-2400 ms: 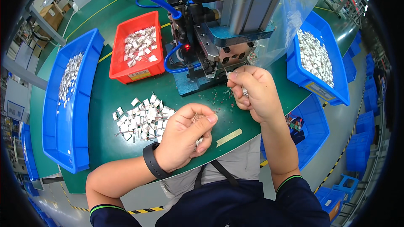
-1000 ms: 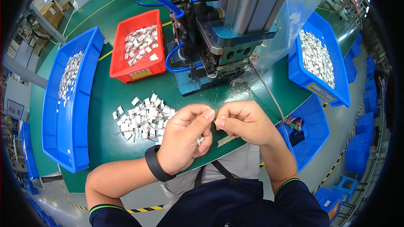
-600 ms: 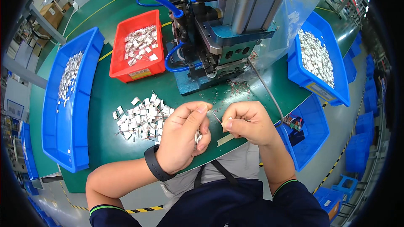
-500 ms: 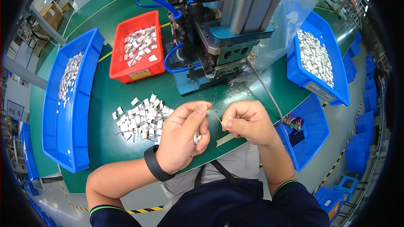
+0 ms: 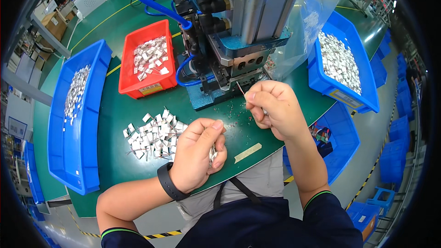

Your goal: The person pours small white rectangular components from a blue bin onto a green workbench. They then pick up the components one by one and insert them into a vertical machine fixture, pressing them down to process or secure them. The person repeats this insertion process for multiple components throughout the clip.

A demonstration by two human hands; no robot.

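Note:
My right hand (image 5: 275, 108) is closed in a pinch on a small wired piece, in front of the machine's lower jaws. The piece's thin reddish and pale wires (image 5: 241, 89) stick out past my fingertips toward the machine (image 5: 248, 59); its body is mostly hidden by my fingers. My left hand (image 5: 195, 156) is curled near the table's front edge, thumb against forefinger, around several small white wired pieces (image 5: 212, 152) that show partly in the palm. Left of it, a loose pile of white wired pieces (image 5: 154, 135) lies on the green table.
A red bin (image 5: 149, 91) and a long blue bin (image 5: 87, 165), both with white pieces, stand to the left. At the right is another filled blue bin (image 5: 347, 96), with an open blue bin (image 5: 342, 156) below. Tape (image 5: 248, 153), wire scraps and blue hoses (image 5: 151, 4) are nearby.
My right hand has moved up and away from my left hand, carrying the wired piece to the machine's jaws. My left hand has shifted slightly down, still curled.

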